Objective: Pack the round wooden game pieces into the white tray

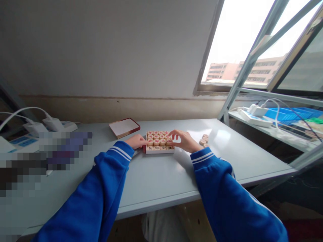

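Observation:
A small shallow box (161, 151) with pale sides stands on the desk in front of me, filled with rows of round wooden xiangqi pieces (156, 142). Most pieces carry red characters; the row nearest me has dark ones. My left hand (135, 141) is closed at the box's left end, its fingertips partly hidden against the side. At the right end, my right hand (186, 140) has its thumb and index finger curved around a xiangqi piece (169, 141) in the right column. A few loose xiangqi pieces (204, 140) lie to the right, partly behind my right hand.
The box lid (124, 128) lies behind my left hand. Power strips with white chargers (35, 127) sit at the left. A metal frame post (242, 79) rises at the desk's right, beside a shelf with a blue basket (290, 113). The desk's front edge (158, 205) is near me.

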Tool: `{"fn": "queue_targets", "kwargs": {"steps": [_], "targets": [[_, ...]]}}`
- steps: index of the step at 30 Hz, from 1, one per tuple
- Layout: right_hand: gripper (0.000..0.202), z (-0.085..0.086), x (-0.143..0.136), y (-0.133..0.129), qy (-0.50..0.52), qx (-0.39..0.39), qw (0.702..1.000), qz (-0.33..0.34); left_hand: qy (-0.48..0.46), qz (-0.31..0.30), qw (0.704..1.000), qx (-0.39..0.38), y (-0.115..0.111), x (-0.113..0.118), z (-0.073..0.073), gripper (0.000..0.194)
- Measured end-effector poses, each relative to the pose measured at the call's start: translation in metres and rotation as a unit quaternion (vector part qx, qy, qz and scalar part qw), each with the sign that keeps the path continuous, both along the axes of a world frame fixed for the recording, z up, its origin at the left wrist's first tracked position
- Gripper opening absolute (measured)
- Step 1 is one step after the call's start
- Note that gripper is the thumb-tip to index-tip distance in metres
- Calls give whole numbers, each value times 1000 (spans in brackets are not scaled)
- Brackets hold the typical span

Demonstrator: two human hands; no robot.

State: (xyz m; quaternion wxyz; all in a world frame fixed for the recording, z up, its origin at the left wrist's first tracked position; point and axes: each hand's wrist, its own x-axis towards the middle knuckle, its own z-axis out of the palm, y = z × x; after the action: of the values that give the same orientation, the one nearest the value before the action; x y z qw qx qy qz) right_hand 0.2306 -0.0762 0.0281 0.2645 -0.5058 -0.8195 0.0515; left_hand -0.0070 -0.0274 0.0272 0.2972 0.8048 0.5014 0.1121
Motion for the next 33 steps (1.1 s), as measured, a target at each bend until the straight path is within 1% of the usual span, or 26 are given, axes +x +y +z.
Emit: {"fn": "queue_targets", "kwargs": {"steps": [4, 9, 15, 19, 20, 21, 22, 23, 24, 25, 27, 28, 29, 30, 31, 33], "targets": [[18, 1, -1, -2, -27, -4, 1000, -7, 5, -3, 1000, -16, 1, 0, 1, 46], [18, 3, 0, -3, -28, -8, 1000, -8, 1, -10, 1000, -22, 1, 1, 2, 43], [19, 3, 1, -3, -13, -10, 1000, -7, 17, -4, 1000, -20, 2, 1, 1, 44], [18, 5, 4, 0, 17, -29, 999, 31, 10, -14, 1000, -7, 3, 0, 0, 37], [19, 7, 7, 1, 25, -34, 998, 36, 8, -17, 1000, -4, 3, 0, 0, 36], [19, 8, 11, 1, 26, -32, 999, 25, 9, -16, 1000, -2, 3, 0, 0, 34], [20, 9, 16, 2, 17, -23, 1000, -10, 11, -13, 1000, 0, 2, 0, -1, 33], [20, 10, 23, 2, -4, -6, 998, -68, 13, -8, 1000, 3, 2, 1, 0, 33], [20, 10, 30, 3, -35, 14, 989, -142, 13, -3, 1000, 7, 1, 2, 0, 32], [21, 9, 38, 3, -68, 31, 972, -224, 13, 4, 1000, 12, -1, 3, 1, 31], [23, 4, 54, 2, -123, 35, 917, -378, 12, 18, 1000, 20, -3, 5, 3, 29], [24, 0, 61, 2, -139, 20, 890, -434, 12, 24, 999, 23, -5, 6, 4, 29], [24, -4, 67, 1, -145, -2, 868, -474, 14, 27, 999, 25, -6, 7, 5, 29], [24, -8, 73, 2, -147, -22, 857, -493, 17, 29, 999, 25, -7, 8, 6, 29], [24, -12, 77, 2, -147, -35, 858, -491, 18, 29, 999, 25, -8, 8, 6, 29], [20, -16, 83, 4, -150, -39, 884, -440, 17, 29, 999, 26, -10, 9, 7, 29]]}}
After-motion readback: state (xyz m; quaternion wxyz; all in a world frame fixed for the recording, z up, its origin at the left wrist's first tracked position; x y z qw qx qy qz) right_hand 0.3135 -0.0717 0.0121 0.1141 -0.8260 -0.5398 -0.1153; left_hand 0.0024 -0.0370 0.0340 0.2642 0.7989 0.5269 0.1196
